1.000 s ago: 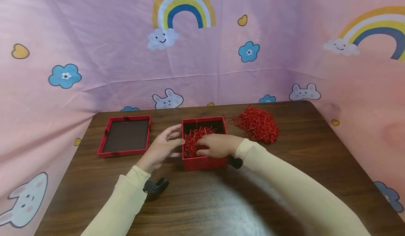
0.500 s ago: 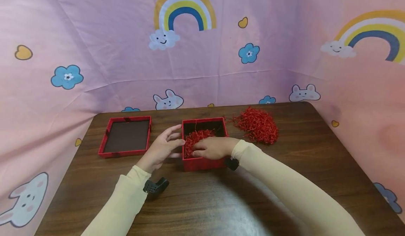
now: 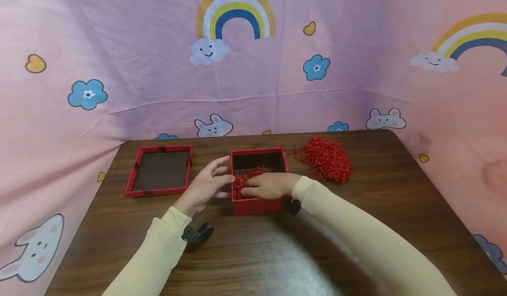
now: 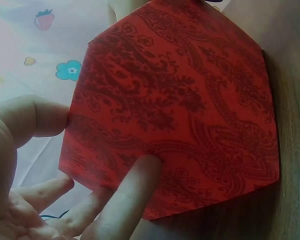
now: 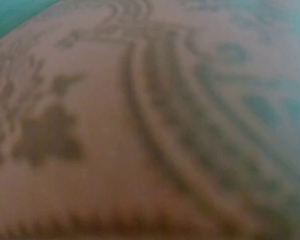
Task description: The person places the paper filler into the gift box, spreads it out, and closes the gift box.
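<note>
A red patterned box (image 3: 257, 207) stands open-topped on the table, with red shredded paper (image 3: 239, 186) inside it. My left hand (image 3: 203, 186) touches the box's left wall. In the left wrist view its fingers (image 4: 135, 192) lie fairly straight against the patterned side, and the thumb rests near the top edge. Over the box's front right rim, my right hand (image 3: 273, 185) reaches down onto the shredded paper, its fingertips partly hidden there. The right wrist view shows only a blurred close-up of the box's patterned wall (image 5: 100, 125).
At the left lies a red-rimmed lid (image 3: 160, 170), its dark inside facing up. A heap of loose red shredded paper (image 3: 326, 159) sits right of the box, with a few strands trailing toward it. A patterned cloth (image 3: 253, 75) hangs behind the wooden table (image 3: 245, 260).
My right hand has shifted slightly left and deeper into the box. The shredded paper inside lies lower, showing more of the dark back wall. My left hand stays at the box's side.
</note>
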`<action>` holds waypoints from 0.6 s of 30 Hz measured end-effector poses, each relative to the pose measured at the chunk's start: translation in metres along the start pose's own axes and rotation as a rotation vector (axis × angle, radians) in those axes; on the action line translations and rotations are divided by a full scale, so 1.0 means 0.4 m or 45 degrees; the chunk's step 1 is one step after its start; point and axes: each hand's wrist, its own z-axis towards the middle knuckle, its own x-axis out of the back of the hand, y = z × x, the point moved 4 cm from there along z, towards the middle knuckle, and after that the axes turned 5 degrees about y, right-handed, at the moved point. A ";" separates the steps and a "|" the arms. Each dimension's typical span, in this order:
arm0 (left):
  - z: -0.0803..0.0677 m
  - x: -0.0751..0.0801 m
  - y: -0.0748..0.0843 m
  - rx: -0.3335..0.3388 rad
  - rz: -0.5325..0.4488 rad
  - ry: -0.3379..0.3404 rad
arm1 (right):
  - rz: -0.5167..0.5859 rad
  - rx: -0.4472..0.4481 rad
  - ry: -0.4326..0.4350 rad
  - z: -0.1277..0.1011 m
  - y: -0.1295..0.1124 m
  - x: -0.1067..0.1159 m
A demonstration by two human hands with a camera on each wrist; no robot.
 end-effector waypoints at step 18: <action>-0.002 -0.010 0.011 -0.002 0.023 -0.003 | 0.103 0.209 0.370 -0.165 0.053 0.157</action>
